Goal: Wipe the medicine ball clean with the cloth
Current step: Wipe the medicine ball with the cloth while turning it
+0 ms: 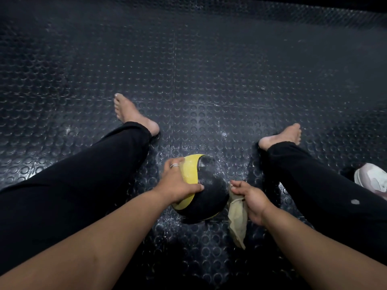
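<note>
Black studded rubber floor (188, 70); two legs in black trousers (73, 185) spread wide, bare feet (129, 114) resting on it; pale sneaker (372, 178) just beside the right leg at the frame's right edge. Black-and-yellow medicine ball (207, 191) on the floor between the legs, nothing blocking it, yellow band turned left and arcing from far side to near side. Left hand (178, 183) spread over the band, fingers fairly straight; right hand (250, 195) clenched around beige cloth (236, 218), just beside the ball's right flank, cloth hanging lengthwise toward the camera
</note>
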Motion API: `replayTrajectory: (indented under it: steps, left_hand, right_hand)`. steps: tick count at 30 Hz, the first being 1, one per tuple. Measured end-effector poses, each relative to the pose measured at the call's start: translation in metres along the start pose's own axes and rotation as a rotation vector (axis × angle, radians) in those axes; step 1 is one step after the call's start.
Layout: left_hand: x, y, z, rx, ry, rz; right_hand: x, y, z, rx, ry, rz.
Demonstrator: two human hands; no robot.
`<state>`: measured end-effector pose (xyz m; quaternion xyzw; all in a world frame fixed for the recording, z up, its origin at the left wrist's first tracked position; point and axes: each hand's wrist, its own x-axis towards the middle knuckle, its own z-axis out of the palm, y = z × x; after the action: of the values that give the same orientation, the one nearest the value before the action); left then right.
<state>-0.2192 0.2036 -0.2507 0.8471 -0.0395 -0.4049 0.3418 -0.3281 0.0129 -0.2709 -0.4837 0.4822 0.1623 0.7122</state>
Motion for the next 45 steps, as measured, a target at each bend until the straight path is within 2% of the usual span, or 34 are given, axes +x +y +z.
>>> replayTrajectory:
  steps: [2,4,7,9,12,14,16,19,21,26,30,36,42,45]
  left_hand:
    - [0.001,0.005,0.006,0.066,-0.020,0.074]
    - [-0.001,0.007,0.011,0.111,-0.071,0.059]
    - [-0.004,0.001,0.012,0.166,-0.111,0.001]
    - [-0.005,-0.005,0.010,0.216,-0.109,0.006]
    - [-0.003,-0.009,0.015,0.299,-0.137,0.016]
    - [-0.001,-0.007,0.024,0.386,-0.167,-0.005]
    - [-0.002,-0.003,0.032,0.414,-0.150,-0.047]
    - [-0.005,0.006,0.038,0.223,-0.084,-0.190]
    - [-0.011,0.018,0.038,0.178,-0.068,-0.221]
    - [-0.008,0.031,0.032,0.198,-0.105,-0.234]
    - [-0.012,0.036,0.034,0.255,-0.150,-0.234]
    - [-0.006,0.034,0.034,0.217,-0.092,-0.243]
    - [-0.008,0.045,0.035,0.240,-0.115,-0.242]
    - [-0.006,0.048,0.036,0.254,-0.115,-0.258]
  right_hand:
    - [0.000,-0.005,0.001,-0.114,0.013,0.001]
    - [-0.002,-0.008,0.005,-0.374,0.086,-0.079]
    - [-0.012,-0.023,0.019,-0.801,0.306,-0.410]
    - [-0.024,-0.035,0.037,-0.910,0.276,-0.595]
    - [-0.039,-0.042,0.072,-1.120,0.113,-0.784]
    - [-0.039,-0.035,0.088,-1.290,0.105,-0.838]
    - [-0.037,-0.025,0.093,-1.397,0.163,-0.800]
    - [-0.033,-0.020,0.089,-1.357,0.221,-0.787]
    - [-0.029,-0.023,0.086,-1.357,0.230,-0.776]
    - [-0.011,-0.040,0.086,-1.290,0.254,-0.725]
    - [0.005,-0.062,0.078,-1.252,0.271,-0.595]
    - [-0.031,-0.034,0.075,-1.303,0.148,-0.746]
    - [-0.008,-0.051,0.069,-1.138,0.295,-0.691]
    - [-0.008,-0.052,0.069,-1.105,0.300,-0.661]
